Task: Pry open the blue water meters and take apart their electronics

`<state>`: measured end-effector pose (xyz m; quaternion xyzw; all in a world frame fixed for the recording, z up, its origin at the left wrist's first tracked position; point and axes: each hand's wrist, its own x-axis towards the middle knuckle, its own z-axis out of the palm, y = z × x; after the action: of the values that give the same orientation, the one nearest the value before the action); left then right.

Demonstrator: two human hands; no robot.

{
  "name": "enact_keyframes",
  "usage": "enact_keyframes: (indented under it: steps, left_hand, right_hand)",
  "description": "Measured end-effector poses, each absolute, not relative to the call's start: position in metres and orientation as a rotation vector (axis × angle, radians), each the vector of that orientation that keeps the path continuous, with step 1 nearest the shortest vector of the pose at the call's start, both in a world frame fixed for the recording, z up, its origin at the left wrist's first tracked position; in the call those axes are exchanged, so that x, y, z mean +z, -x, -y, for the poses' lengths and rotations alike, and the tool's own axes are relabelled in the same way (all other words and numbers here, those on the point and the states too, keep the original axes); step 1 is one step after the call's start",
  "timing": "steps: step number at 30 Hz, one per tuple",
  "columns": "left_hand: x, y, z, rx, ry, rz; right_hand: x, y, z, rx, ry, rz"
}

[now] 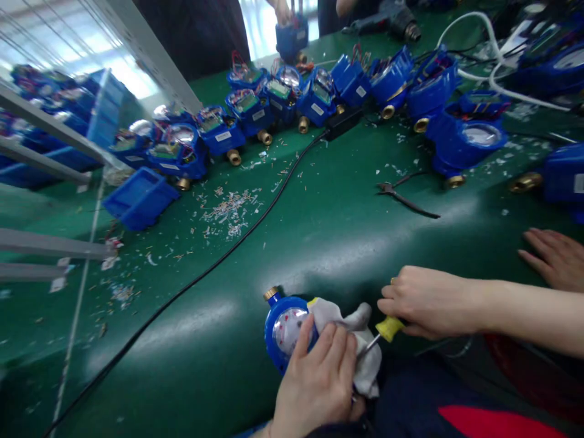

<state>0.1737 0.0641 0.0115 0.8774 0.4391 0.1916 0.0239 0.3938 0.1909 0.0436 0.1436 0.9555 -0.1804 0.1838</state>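
Observation:
A blue round water meter (274, 337) with a clear dial and a brass threaded fitting lies near the front edge of the green table. My left hand (319, 371) presses on it, fingers curled over its near right side. Bunched against the meter's right side is a white cloth (367, 365), possibly a glove, with a yellow edge. My right hand (413, 301) grips the yellow handle of a screwdriver (389, 328). The metal shaft points down and left into the cloth beside my left fingers; its tip is hidden.
Several blue meters (314, 100) with exposed wires line the back. Cutters (395, 194) lie right of centre, and a black cable (214, 264) crosses the table. A blue bin (139, 198) and metal rack stand left. Another person's hand (559, 255) rests at right.

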Motion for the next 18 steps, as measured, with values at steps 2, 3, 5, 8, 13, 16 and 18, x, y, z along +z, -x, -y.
enact_keyframes:
  steps: [2, 3, 5, 8, 13, 16, 18]
  left_hand:
    - [0.016, -0.169, -0.062, 0.519, -2.661, -1.369]
    - [0.020, -0.167, -0.059, 0.491, -2.646, -1.369]
    - [0.029, -0.163, -0.053, 0.438, -2.625, -1.440]
    - [0.039, -0.162, -0.037, 0.409, -2.548, -1.817]
    - [0.028, -0.167, -0.008, 0.541, -2.208, -2.294]
    - [0.017, -0.166, 0.004, 0.707, -2.093, -2.272]
    - [0.013, -0.164, 0.008, 0.776, -2.093, -2.221]
  right_hand:
    - [0.065, -0.403, -0.202, -0.416, -0.557, -2.680]
    - [0.072, -0.409, -0.208, -0.426, -0.682, -2.662]
    - [0.074, -0.416, -0.215, -0.651, -0.976, -2.577]
    - [0.048, -0.403, -0.200, -1.395, -1.319, -2.359]
    - [-0.008, -0.348, -0.133, -2.524, -1.377, -1.897]
    - [-0.022, -0.338, -0.114, -2.712, -1.519, -1.852]
    - [-0.026, -0.345, -0.114, -2.751, -1.604, -1.876]
